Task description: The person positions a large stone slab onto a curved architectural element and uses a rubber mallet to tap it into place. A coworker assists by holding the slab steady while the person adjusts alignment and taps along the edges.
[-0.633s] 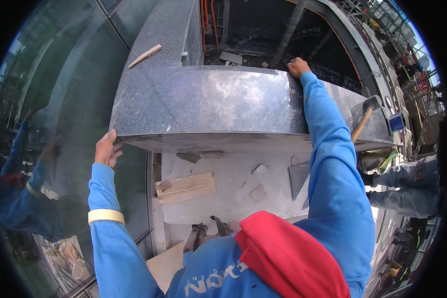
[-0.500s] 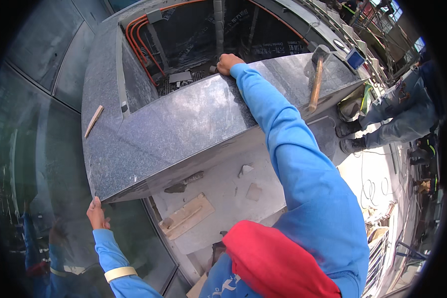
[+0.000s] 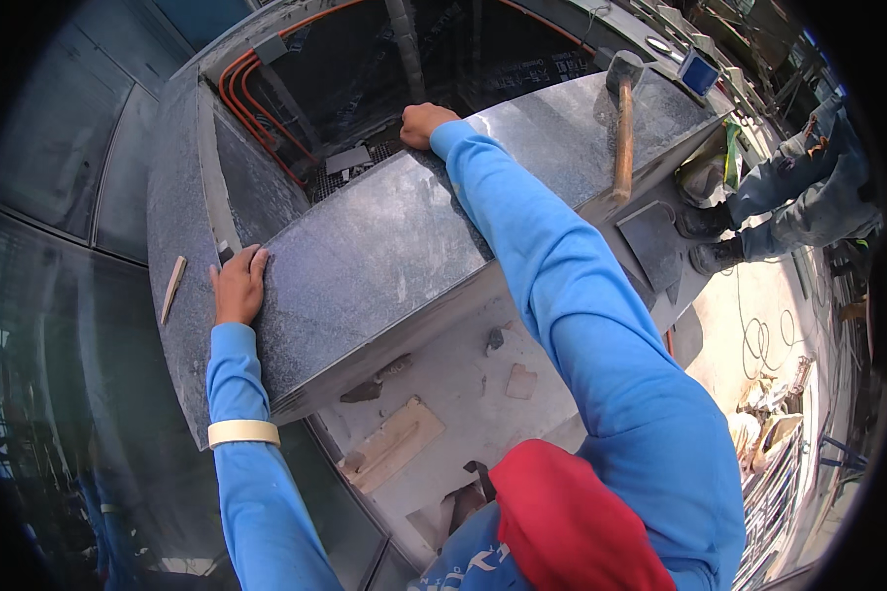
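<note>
Dark grey speckled stone slabs [image 3: 355, 261] form an L-shaped ledge around a recessed box. My left hand [image 3: 238, 286] lies on the stone by the inner corner, thumb apart from the fingers, beside a small dark piece at that corner. At the inner far edge of the long slab, my right hand [image 3: 427, 125] is closed, fingers curled down over the edge; what they grip is hidden. A hammer [image 3: 624, 138] with a grey head and wooden handle lies across the slab's right end. A thin wooden strip [image 3: 173, 290] rests on the left slab.
Orange conduits [image 3: 256, 118] run down inside the recess. Glass panels [image 3: 59, 325] stand at left. A blue box-shaped object [image 3: 700, 74] sits beyond the hammer. Below the ledge lie a board [image 3: 394, 443] and stone scraps. A person's legs [image 3: 798, 222] stand at right, near a loose cable.
My left hand has left the ledge's near left outer corner and moved up onto the stone by the inner corner. The right hand stays at the far edge. The view has shifted slightly.
</note>
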Available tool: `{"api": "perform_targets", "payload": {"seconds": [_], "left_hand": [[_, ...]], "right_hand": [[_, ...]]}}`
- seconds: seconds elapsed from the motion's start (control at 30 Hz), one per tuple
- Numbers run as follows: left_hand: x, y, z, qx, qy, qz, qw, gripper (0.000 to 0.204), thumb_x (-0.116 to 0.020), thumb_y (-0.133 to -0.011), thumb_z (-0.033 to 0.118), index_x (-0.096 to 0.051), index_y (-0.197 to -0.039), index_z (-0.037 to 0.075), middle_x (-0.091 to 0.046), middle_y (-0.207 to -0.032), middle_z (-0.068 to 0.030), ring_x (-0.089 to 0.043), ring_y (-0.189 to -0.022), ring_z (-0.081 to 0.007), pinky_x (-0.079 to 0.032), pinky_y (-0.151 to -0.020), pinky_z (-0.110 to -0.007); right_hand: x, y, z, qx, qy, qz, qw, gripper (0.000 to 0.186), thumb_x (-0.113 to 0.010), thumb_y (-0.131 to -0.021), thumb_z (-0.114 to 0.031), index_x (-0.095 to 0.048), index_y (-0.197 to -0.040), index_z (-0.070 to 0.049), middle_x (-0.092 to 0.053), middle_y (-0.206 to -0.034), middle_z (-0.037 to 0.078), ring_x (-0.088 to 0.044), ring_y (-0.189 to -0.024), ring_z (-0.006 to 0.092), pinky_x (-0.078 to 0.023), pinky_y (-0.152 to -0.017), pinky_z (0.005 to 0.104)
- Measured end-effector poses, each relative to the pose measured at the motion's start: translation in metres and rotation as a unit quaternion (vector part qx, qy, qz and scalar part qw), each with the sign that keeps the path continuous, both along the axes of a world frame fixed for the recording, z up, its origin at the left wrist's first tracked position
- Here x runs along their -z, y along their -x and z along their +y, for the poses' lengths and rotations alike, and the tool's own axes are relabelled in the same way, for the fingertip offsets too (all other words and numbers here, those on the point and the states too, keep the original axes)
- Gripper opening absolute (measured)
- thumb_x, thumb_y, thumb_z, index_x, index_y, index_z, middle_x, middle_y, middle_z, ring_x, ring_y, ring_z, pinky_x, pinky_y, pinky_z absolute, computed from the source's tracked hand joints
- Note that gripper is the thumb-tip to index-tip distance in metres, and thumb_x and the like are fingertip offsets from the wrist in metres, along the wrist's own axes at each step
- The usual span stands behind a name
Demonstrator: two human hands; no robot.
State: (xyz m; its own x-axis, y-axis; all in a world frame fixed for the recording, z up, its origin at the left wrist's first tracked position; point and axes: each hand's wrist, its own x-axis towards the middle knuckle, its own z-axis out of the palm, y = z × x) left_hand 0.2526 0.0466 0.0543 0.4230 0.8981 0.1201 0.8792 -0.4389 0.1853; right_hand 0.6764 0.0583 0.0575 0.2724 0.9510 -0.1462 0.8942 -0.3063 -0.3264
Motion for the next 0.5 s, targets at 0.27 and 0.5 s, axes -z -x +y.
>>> {"api": "perform_targets", "payload": {"seconds": [0.27, 0.5], "left_hand": [[0.003, 0.003, 0.010, -0.019, -0.022, -0.085, 0.996, 0.059, -0.036, -0.111, 0.044, -0.073, -0.092, 0.002, -0.072, -0.094, -0.0261, -0.064, -0.101, -0.0482, -0.032, -0.116, -0.058], [0.001, 0.004, 0.009, -0.044, -0.025, -0.115, 0.992, 0.060, -0.040, -0.110, 0.040, -0.074, -0.083, -0.003, -0.072, -0.086, -0.0271, -0.067, -0.092, -0.0463, -0.034, -0.115, -0.056]], "right_hand": [[0.009, -0.022, 0.034, -0.030, 0.021, -0.001, 0.999, 0.042, -0.065, -0.093, -0.024, -0.067, -0.126, 0.001, -0.066, -0.132, 0.026, -0.063, -0.125, 0.0416, -0.050, -0.107, 0.0458], [-0.007, 0.031, 0.049, -0.034, -0.154, 0.029, 0.987, 0.032, -0.062, -0.100, -0.022, -0.069, -0.120, 0.001, -0.073, -0.115, 0.026, -0.069, -0.112, 0.0430, -0.053, -0.101, 0.0472]]}}
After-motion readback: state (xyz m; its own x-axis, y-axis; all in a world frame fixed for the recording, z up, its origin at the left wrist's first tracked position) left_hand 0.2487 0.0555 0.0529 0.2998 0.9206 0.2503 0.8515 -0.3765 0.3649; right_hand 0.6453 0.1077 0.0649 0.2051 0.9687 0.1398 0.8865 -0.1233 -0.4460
